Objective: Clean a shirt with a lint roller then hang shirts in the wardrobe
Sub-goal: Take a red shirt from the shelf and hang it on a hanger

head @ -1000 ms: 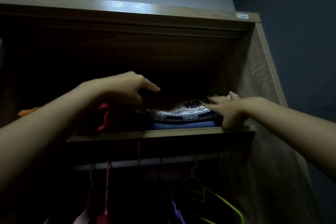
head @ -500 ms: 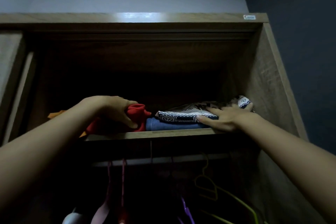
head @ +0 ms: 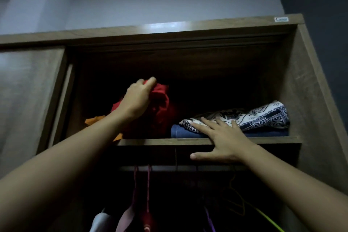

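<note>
I look up into the wardrobe's top shelf [head: 188, 141]. My left hand [head: 136, 100] is shut on a red shirt [head: 162, 103] and holds it lifted above the shelf. My right hand [head: 222, 141] lies flat, fingers spread, on a folded white-and-navy patterned garment [head: 263, 117], with the thumb under the shelf edge. That garment rests on a folded blue garment [head: 186, 132]. An orange cloth [head: 94, 119] lies behind my left forearm. No lint roller is in view.
Under the shelf runs a hanging rail [head: 169, 168] with pink, red, purple and yellow-green hangers [head: 263, 216]. A closed wardrobe door [head: 28, 100] stands at the left, the wardrobe's side panel [head: 305, 100] at the right. The shelf interior is dark.
My left hand has raised the red shirt off the shelf, upward. My right hand slid toward the shelf's front edge, uncovering more of the patterned garment. The camera tilted upward.
</note>
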The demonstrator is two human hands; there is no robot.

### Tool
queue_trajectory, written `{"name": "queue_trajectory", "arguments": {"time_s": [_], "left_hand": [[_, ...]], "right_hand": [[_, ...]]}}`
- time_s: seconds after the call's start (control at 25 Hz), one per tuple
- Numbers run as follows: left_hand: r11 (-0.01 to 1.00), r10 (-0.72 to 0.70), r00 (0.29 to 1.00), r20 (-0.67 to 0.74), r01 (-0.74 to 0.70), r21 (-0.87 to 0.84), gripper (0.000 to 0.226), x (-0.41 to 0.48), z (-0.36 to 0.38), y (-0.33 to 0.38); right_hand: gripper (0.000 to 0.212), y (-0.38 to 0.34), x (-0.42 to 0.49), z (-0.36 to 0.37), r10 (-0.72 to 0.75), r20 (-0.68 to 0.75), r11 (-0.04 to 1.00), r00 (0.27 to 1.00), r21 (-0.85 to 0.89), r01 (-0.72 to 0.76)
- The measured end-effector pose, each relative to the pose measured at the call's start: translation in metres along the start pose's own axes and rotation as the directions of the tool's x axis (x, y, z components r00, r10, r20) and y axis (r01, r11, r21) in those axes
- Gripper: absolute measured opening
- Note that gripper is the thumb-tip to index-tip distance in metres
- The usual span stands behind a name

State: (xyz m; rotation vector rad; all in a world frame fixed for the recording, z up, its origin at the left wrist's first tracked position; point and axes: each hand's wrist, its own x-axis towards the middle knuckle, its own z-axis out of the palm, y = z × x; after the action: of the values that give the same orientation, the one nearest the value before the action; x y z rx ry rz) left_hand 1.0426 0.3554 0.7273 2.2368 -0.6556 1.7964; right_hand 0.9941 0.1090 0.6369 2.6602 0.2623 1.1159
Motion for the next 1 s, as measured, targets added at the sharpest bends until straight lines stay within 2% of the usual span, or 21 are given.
{"name": "queue_trajectory", "arguments": {"time_s": [0.08,0.16,0.28,0.4,0.44,0.48,0.52,0.56,0.6,0.64,0.72,0.76,0.8,0.92,1.0], "left_hand": [[0.996,-0.066,0.986,-0.156,0.055,-0.074,0.03,0.009,-0.013,-0.005],[0.996,-0.056,0.966,-0.252,0.035,-0.087,0.025,0.019,-0.025,-0.007],[0.995,-0.036,0.952,-0.303,0.007,-0.097,0.021,0.028,-0.039,-0.007],[0.987,-0.092,0.927,-0.365,0.035,-0.159,0.028,0.022,-0.056,-0.011],[0.979,-0.108,0.914,-0.391,0.029,-0.203,0.03,0.014,-0.064,-0.01],[0.969,-0.114,0.905,-0.41,0.011,-0.246,0.03,0.002,-0.074,-0.005],[0.957,-0.115,0.905,-0.41,-0.01,-0.291,0.028,-0.013,-0.084,0.002],[0.942,-0.112,0.913,-0.392,-0.027,-0.334,0.025,-0.031,-0.095,0.008],[0.928,-0.111,0.926,-0.361,-0.033,-0.371,0.025,-0.052,-0.105,0.013],[0.913,-0.115,0.94,-0.32,-0.026,-0.406,0.027,-0.076,-0.112,0.018],[0.874,-0.177,0.956,-0.236,0.043,-0.484,0.034,-0.125,-0.118,0.022],[0.845,-0.235,0.954,-0.188,0.105,-0.525,0.037,-0.149,-0.117,0.021],[0.809,-0.303,0.944,-0.131,0.182,-0.559,0.038,-0.171,-0.113,0.022],[0.645,-0.472,0.873,0.12,0.436,-0.628,0.03,-0.23,-0.092,0.025],[0.471,-0.532,0.79,0.306,0.576,-0.668,0.025,-0.26,-0.079,0.026]], "right_hand": [[0.105,0.002,0.0,0.0,-0.015,0.009,1.0,1.0,-0.015,0.015],[0.111,0.004,0.001,0.0,-0.025,0.016,1.0,1.0,-0.011,0.025],[0.115,0.004,0.001,0.0,-0.014,0.018,1.0,1.0,0.002,0.014],[0.112,0.006,0.004,0.0,0.0,0.015,1.0,1.0,0.017,-0.001],[0.109,0.006,0.002,-0.001,0.003,-0.007,0.998,1.0,0.064,-0.003],[0.107,0.004,-0.003,-0.005,0.007,-0.036,0.982,0.999,0.19,0.0],[0.107,-0.002,-0.013,-0.011,0.025,-0.088,0.91,0.996,0.415,0.014],[0.11,-0.011,-0.022,-0.019,0.067,-0.139,0.75,0.988,0.66,0.042],[0.114,-0.02,-0.037,-0.028,0.09,-0.176,0.546,0.98,0.832,0.099],[0.119,-0.035,-0.05,-0.039,0.1,-0.215,0.394,0.971,0.905,0.16],[0.127,-0.065,-0.084,-0.05,0.071,-0.267,0.27,0.961,0.933,0.239],[0.128,-0.083,-0.103,-0.053,0.06,-0.246,0.233,0.967,0.946,0.226],[0.126,-0.102,-0.124,-0.052,0.03,-0.211,0.232,0.977,0.952,0.199],[0.113,-0.157,-0.184,-0.03,-0.146,-0.143,0.44,0.979,0.877,0.193],[0.094,-0.173,-0.206,-0.011,-0.077,-0.124,0.498,0.989,0.855,0.146]]}}
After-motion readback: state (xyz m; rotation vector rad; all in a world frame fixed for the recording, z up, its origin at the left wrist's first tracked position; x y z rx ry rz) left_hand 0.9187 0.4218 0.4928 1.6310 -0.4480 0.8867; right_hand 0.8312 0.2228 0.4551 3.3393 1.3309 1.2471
